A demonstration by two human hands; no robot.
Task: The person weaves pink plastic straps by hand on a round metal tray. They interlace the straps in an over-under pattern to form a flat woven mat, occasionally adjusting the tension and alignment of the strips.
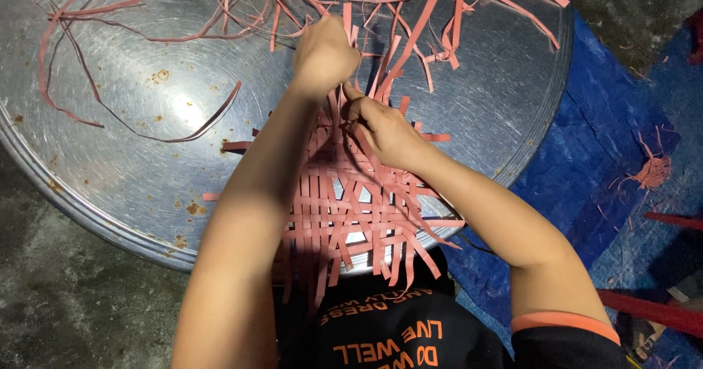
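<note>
A flat mat woven of pink strips (pixel 351 208) lies on a big round metal tray (pixel 146 120), its loose ends hanging over the near rim. My left hand (pixel 326 50) is closed around upright strips at the mat's far edge. My right hand (pixel 384 131) sits just below it, fingers pinched on a strip at the weave's upper part. Both forearms cross over the mat and hide part of it.
Loose pink strips (pixel 410 10) are scattered over the tray's far side, and long thin ones (pixel 110 113) curl at its left. A blue tarp (pixel 608 149) with a small woven pink piece (pixel 653 171) lies right. Grey concrete floor (pixel 66 296) lies left.
</note>
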